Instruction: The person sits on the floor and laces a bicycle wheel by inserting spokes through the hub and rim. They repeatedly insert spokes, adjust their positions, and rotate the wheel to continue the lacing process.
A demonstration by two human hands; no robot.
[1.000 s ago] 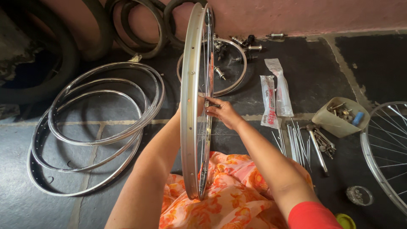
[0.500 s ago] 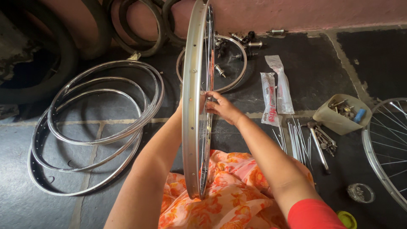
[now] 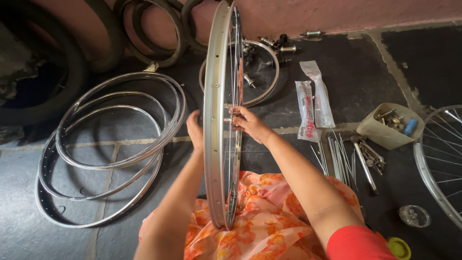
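Note:
A silver bicycle wheel rim (image 3: pixel 214 144) stands upright on edge, its lower part resting on my lap in an orange flowered cloth (image 3: pixel 260 226). My right hand (image 3: pixel 248 124) is on the right side of the wheel, fingers pinched on the hub and spokes (image 3: pixel 235 103) at its centre. My left hand (image 3: pixel 194 130) is on the left side, pressed against the rim, with its fingers partly hidden behind the metal.
Several bare rims (image 3: pixel 113 144) lie stacked on the dark floor at left. Black tyres (image 3: pixel 144 33) lean on the wall. Another rim with hubs (image 3: pixel 262 72), two plastic packets (image 3: pixel 313 103), loose spokes (image 3: pixel 339 154), a parts box (image 3: pixel 390 125), a spoked wheel (image 3: pixel 440 163) lie right.
My left hand has come up into sight beside the rim. My right hand stays at the hub with only slight finger movement. The wheel remains upright.

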